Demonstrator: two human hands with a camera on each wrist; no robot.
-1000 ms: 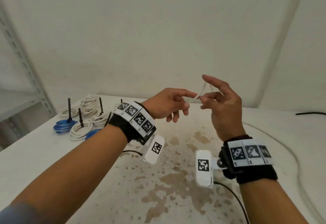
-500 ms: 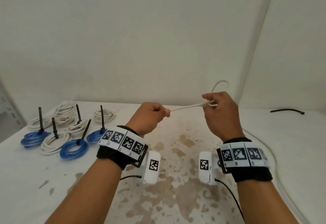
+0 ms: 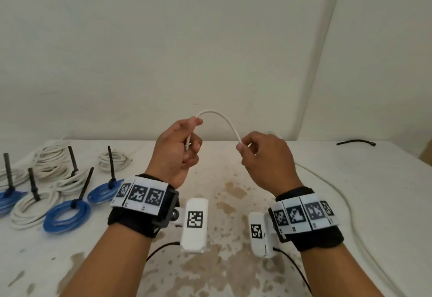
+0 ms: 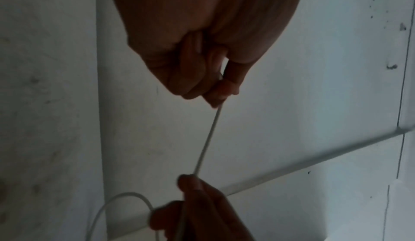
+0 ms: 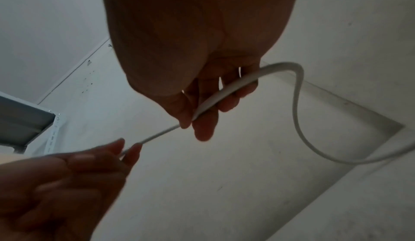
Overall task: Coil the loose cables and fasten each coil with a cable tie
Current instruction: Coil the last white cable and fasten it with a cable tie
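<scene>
Two bare hands work a white cable (image 3: 224,120) above a stained white table (image 3: 233,203). The left hand (image 3: 177,149), at 11 o'clock from the table's near middle, is clamped on one end, thumb and forefinger pinching it; the right hand (image 3: 266,156), at 1 o'clock, has its fingers curled round the cable farther along. Between them the cable arches upward, clear of the table. Past the right hand it trails down and away along the table toward 3 o'clock. Farther left, at 9 to 10 o'clock, lie tied white coils (image 3: 35,207) and blue coils (image 3: 66,216), black cable ties (image 3: 84,186) standing up from them. At 2 o'clock, far back, lies a loose black cable tie (image 3: 355,142).
</scene>
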